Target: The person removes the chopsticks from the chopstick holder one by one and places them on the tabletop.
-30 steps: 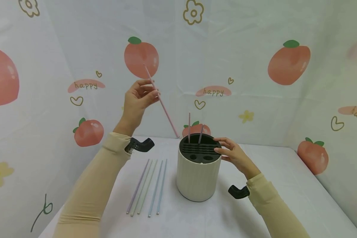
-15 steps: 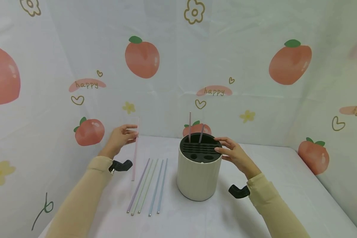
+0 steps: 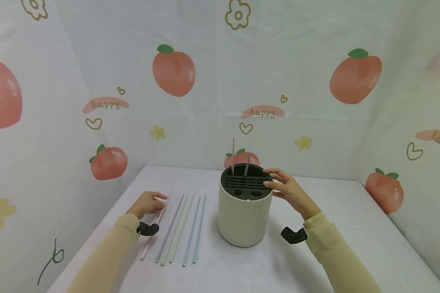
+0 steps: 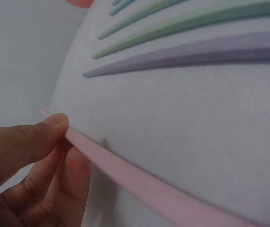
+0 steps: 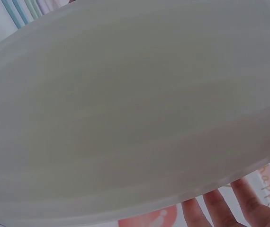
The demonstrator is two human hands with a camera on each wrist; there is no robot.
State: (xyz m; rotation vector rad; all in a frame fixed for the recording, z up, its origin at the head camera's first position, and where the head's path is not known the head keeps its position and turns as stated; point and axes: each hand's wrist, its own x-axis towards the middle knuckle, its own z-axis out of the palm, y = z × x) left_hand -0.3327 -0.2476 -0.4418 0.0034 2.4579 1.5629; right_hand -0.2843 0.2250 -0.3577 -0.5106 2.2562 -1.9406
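My left hand pinches a pink chopstick near its thin end, low over the table's left side. Thumb and fingertips meet on it, and its thick end points toward me. To its right lie a purple chopstick, two green chopsticks and two blue chopsticks, side by side. A round cream utensil holder stands upright with a black slotted top. A pink chopstick and a purplish chopstick stick up from its rear opening. My right hand rests fingertips on the holder's right rim.
The white table meets a white backdrop printed with peaches, hearts and flowers behind and at both sides. Black wrist cameras sit under both cuffs. The holder's wall fills most of the right wrist view.
My left hand has come down and left, away from the holder, bringing the pink chopstick to the table beside the purple one. My right hand has stayed on the rim.
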